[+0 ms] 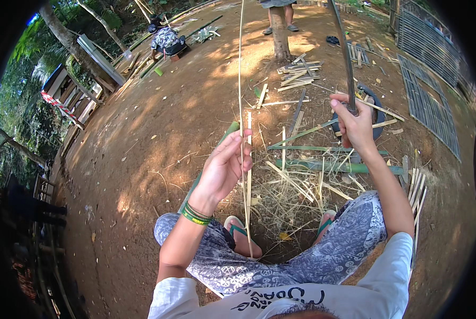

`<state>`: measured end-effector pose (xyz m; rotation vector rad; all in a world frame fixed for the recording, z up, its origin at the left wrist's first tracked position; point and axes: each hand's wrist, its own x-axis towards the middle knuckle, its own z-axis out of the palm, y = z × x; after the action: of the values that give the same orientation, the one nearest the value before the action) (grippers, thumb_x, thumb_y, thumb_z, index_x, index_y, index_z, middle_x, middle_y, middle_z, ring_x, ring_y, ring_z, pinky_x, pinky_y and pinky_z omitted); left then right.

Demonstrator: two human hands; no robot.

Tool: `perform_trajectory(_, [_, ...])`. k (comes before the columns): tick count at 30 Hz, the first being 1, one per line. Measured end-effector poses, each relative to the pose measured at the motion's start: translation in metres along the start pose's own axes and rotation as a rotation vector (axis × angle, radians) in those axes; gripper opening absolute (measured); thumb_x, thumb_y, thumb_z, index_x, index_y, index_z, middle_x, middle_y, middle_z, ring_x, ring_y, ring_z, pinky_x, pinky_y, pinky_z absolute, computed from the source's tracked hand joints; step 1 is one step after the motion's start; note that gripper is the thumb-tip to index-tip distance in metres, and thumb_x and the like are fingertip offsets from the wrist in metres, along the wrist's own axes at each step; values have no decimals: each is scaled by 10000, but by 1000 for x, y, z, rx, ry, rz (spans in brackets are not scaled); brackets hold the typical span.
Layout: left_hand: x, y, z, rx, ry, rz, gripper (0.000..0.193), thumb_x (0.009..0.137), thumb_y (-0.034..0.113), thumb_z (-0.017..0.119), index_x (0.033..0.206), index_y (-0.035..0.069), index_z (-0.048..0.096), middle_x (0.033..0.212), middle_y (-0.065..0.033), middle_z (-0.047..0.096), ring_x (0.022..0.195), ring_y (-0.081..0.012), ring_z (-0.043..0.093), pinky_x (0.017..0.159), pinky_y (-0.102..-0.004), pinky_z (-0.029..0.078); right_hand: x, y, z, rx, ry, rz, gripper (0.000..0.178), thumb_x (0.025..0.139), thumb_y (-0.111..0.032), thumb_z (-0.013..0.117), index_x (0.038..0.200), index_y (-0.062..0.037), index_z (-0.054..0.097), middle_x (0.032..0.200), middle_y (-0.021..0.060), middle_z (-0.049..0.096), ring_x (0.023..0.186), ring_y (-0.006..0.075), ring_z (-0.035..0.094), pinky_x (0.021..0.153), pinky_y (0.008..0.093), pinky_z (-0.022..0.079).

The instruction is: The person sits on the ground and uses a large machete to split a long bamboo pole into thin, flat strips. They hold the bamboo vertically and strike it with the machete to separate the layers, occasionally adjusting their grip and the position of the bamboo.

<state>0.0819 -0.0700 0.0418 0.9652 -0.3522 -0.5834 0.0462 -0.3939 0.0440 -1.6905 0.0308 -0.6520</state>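
Upright in my left hand [223, 167] is a long, thin bamboo strip [240, 74], pinched between thumb and fingers. It rises past the top of the view, and its lower end hangs down toward my foot. My right hand [355, 123] is closed around the low end of a machete [343, 50], whose long dark blade points up and away. The handle is mostly hidden in my fist. Blade and strip are well apart. A wider pale bamboo strip [249, 183] runs just beside my left fingers. Behind that wrist lies a green bamboo length [194, 187].
Bamboo shavings [285, 207] cover the ground between my sandalled feet. Beyond them lie a green bamboo piece [365, 168], a dark tyre-like ring [377, 101] and split strips [301, 74] near a tree trunk [280, 34]. One person [166, 40] crouches far left; another stands behind the trunk.
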Motion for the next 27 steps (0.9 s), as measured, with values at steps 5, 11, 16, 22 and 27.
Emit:
perform_trajectory(5, [26,-10,8,13,145,311,148,1018,153,551,1159,108,563,970,-32,624,915,-147,622,818,-290,501,-19,-19,21,-15,-152,93,278,910,-255,712,1058,-20,705,537,-64,505,430,22,438,391,221,279])
perform_trajectory(11, [61,-15,8,50,456,663,166,982,132,619,1111,126,514,1126,-104,661,1019,-162,625,919,-343,498,-34,-23,40,67,-436,215,301,913,-285,722,1036,-11,706,536,-56,498,420,28,432,375,231,292])
perform_trajectory(16, [57,-45,37,-98,455,663,146,991,110,594,1082,97,480,1198,-170,644,1052,-189,638,966,-361,514,-40,-18,55,83,-414,394,469,928,-390,688,1138,27,650,514,-39,459,402,49,426,366,234,305])
perform_trajectory(22, [36,-83,61,-25,327,509,173,989,77,582,1128,47,482,1214,-175,623,1133,-239,624,1002,-379,517,-29,-1,62,588,-172,541,298,926,-336,693,877,-108,507,577,-34,449,457,85,453,425,255,376])
perform_trajectory(27, [2,-77,37,141,-10,265,372,1017,181,545,1327,-2,453,1286,-240,566,1177,-332,601,1008,-430,510,-8,2,36,778,-121,481,220,906,-219,686,833,-136,496,571,-45,422,485,95,425,499,281,373])
